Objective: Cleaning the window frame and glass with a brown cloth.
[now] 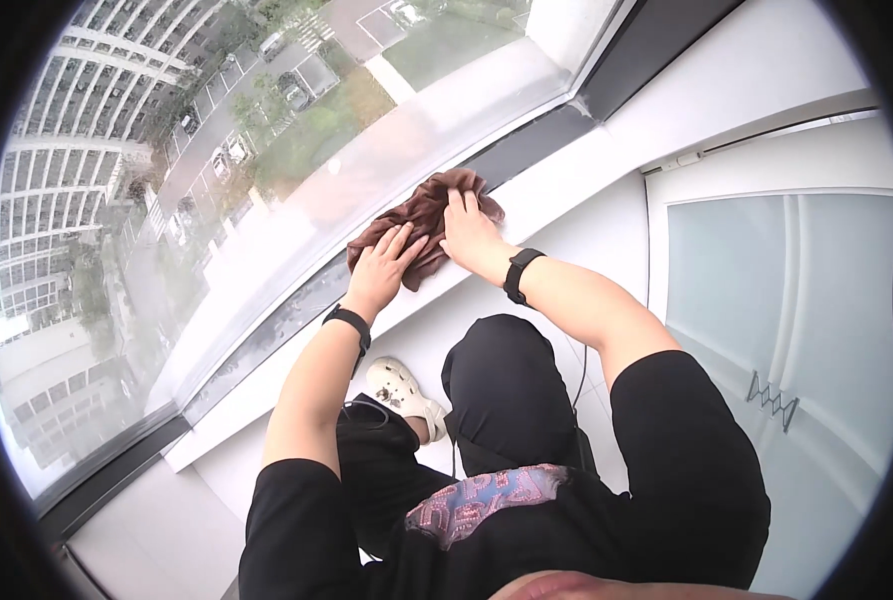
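Note:
A crumpled brown cloth [424, 214] lies bunched across the dark bottom rail [532, 142] of a window frame and the white sill [551, 184] beside it. My left hand [383, 270] rests on the near left part of the cloth, fingers spread over its folds. On the right part, my right hand [470, 225] grips the fabric with its fingertips sunk into the folds. The cloth hides the stretch of rail beneath it. To the lower left, the exposed rail [266, 337] carries wet-looking marks.
The window glass [371, 161] rises just beyond the rail, with buildings and parked cars far below outside. A white-framed frosted door [731, 262] stands to the right. My bent knee [502, 382] and a cream clog [397, 386] are close below the sill, over pale floor tiles.

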Available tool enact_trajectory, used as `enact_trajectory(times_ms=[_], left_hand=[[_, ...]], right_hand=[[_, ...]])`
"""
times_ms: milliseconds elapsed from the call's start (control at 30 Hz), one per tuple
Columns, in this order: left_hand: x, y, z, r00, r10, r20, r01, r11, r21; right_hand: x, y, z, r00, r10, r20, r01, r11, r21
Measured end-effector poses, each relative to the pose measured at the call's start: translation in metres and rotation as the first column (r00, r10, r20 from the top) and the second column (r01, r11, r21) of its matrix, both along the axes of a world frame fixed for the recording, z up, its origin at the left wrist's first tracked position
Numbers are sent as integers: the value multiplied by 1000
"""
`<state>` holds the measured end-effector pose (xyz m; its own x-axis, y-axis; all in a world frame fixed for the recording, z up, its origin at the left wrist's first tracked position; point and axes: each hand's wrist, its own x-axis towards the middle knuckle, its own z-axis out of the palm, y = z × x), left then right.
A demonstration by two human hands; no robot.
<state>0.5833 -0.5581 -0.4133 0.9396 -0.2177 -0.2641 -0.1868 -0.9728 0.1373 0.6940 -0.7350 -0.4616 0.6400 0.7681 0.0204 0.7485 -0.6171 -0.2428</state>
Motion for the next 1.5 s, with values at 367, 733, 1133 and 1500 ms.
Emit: enact_trajectory(times_ms=[367,733,1133,1500], left_hand=[[115,-103,-22,973,121,196,-66,962,-267],[157,-140,-24,976,196,-96,-209,967,-145],[114,-116,-29,992,122,18,-119,982,-144],[-37,33,-6,991,45,-122,-44,999,12]], right_hand=[[152,-87,-12,913,-384,142,379,923,57],[200,-117,-12,894,-444,-60,446,894,28],[156,-87,-1,899,-437,25,435,885,-165],[-15,54,10,998,-55,-5,48,901,-431]])
